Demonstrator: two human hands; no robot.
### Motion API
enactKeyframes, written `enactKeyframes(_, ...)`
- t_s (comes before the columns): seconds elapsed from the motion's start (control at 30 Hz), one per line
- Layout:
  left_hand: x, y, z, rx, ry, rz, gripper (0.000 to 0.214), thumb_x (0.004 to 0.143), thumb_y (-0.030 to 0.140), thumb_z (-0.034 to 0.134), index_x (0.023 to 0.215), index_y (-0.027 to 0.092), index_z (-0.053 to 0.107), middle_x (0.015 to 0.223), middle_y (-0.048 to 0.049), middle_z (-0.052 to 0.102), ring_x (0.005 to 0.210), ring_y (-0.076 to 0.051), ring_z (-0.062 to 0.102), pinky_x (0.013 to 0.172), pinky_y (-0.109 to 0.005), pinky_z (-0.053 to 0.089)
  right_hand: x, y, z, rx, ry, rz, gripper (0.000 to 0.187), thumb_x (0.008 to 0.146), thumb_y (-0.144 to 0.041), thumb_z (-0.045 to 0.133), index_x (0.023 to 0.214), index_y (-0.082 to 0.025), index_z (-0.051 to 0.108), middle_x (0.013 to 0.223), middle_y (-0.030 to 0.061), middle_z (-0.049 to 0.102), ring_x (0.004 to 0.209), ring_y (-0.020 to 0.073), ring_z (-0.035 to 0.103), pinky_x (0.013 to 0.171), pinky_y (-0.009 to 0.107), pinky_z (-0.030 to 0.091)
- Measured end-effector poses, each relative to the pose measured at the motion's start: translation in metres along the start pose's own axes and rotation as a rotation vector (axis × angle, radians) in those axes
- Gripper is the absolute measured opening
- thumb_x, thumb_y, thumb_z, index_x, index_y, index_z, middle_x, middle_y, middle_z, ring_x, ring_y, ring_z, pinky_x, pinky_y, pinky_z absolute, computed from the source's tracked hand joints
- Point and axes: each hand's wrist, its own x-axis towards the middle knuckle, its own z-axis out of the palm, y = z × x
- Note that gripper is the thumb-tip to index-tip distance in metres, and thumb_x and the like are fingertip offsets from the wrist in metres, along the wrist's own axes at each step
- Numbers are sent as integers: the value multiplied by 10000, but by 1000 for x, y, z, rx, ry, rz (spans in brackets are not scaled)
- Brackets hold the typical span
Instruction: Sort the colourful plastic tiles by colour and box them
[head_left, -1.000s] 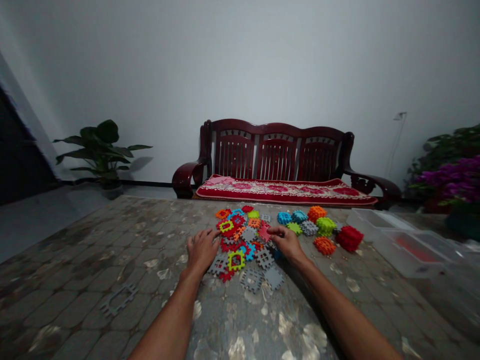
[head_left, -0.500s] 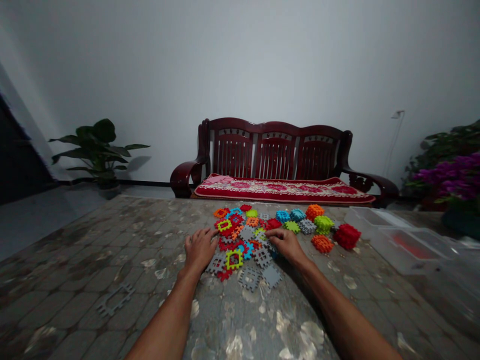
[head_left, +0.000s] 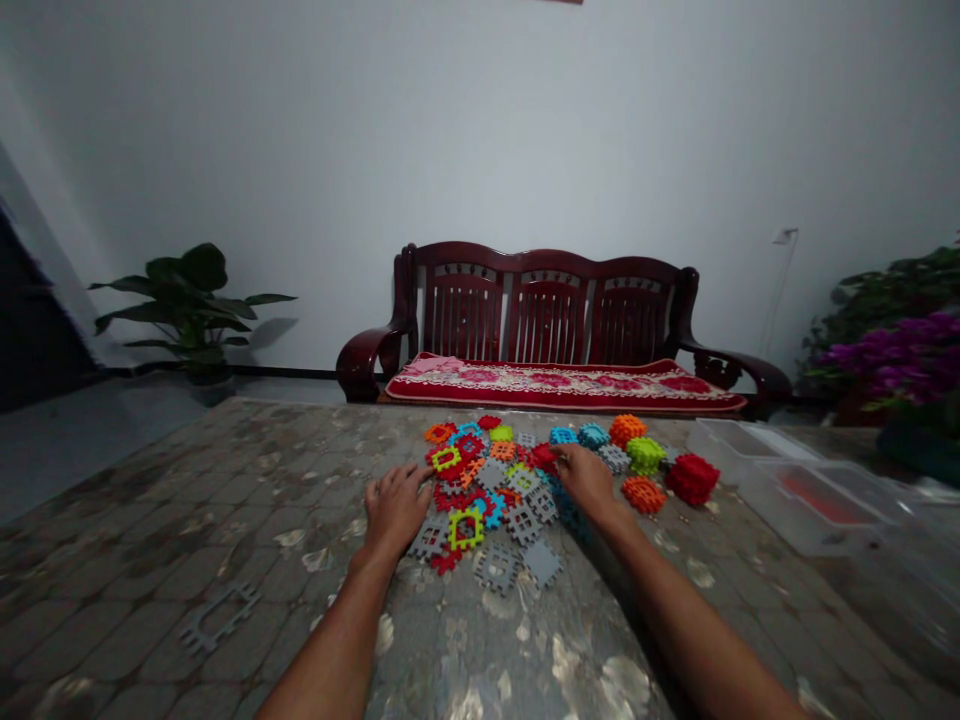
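A loose heap of notched plastic building tiles lies on the table in front of me, with grey tiles, red tiles, a lime-green frame tile and blue tiles. My left hand rests at the heap's left edge, palm down with fingers apart, holding nothing. At the right side of the heap, my right hand has its fingers curled together, the tips against a red tile stack. What lies between those fingers is hidden. Blue tiles show partly beneath that hand.
Right of the heap stand sorted stacks: orange, lime green, grey and red. Clear plastic boxes sit at the table's right. A grey frame tile lies alone at left. Behind is a wooden bench.
My right hand has moved a little right and away from me, off the grey tiles toward the red stack, now covering the lime-green stack there. My left hand stays at the heap's edge.
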Motion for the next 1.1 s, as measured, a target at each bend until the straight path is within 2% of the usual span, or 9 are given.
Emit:
enactKeyframes(0.1,0,0,-1,5,-7,2,417,946,291,433,1298,328,653,1457,-57,588,1374,-260,464,1143,-527,264,12,-4,-3,-167,-69,-109,322,918,-160,493,1069,-228,769,1063,113,768,1025,256,676,801,297,459)
enactKeyframes(0.27,0,-1,0,-5,9,14,404,940,298,438,1273,337,664,1437,-52,607,1354,-257,479,1131,-533,274,28,-10,-4,-190,-112,-253,222,876,-161,574,865,-194,793,919,144,775,1030,270,638,822,309,418)
enactKeyframes(0.4,0,-2,3,-13,31,12,404,933,284,446,1262,344,673,1428,-46,617,1345,-262,484,1129,-528,271,28,-14,-2,-158,-117,-300,215,883,-186,578,891,-214,792,938,123,779,1006,261,634,819,309,415)
enactKeyframes(0.57,1,-3,2,-10,14,17,406,940,286,444,1277,332,665,1439,-54,607,1350,-261,481,1130,-525,275,21,-14,2,-104,-75,-274,291,901,-149,515,1012,-216,776,1017,120,772,1019,253,646,826,307,434)
enactKeyframes(0.63,0,-2,0,-5,2,15,405,944,293,444,1285,324,660,1449,-59,597,1356,-264,477,1133,-537,273,18,-12,2,44,-31,-194,295,897,-198,533,1085,-224,760,1033,103,771,1006,249,663,822,306,457)
enactKeyframes(0.77,0,1,-3,3,-4,21,400,945,296,446,1283,333,657,1441,-60,602,1350,-256,487,1133,-542,274,9,-2,4,823,32,128,433,784,-384,663,1161,-182,731,944,76,779,818,228,704,713,305,513)
enactKeyframes(0.83,0,1,-3,9,6,20,400,946,295,440,1278,344,658,1439,-54,605,1347,-248,490,1130,-531,282,1,6,7,1075,-1,238,532,705,-439,710,1156,-158,726,908,81,778,755,223,701,633,294,509)
enactKeyframes(0.97,0,0,-1,10,17,18,401,945,305,439,1277,344,661,1442,-57,603,1345,-254,490,1120,-524,296,-16,18,20,1161,-71,279,495,602,-427,759,1023,-166,753,851,79,775,736,231,701,581,281,502)
enactKeyframes(1.1,0,0,-1,6,9,15,406,941,300,441,1281,333,662,1445,-69,601,1350,-265,486,1124,-540,281,-21,21,34,1136,-14,252,407,603,-360,733,971,-186,750,888,88,779,817,263,720,660,327,553)
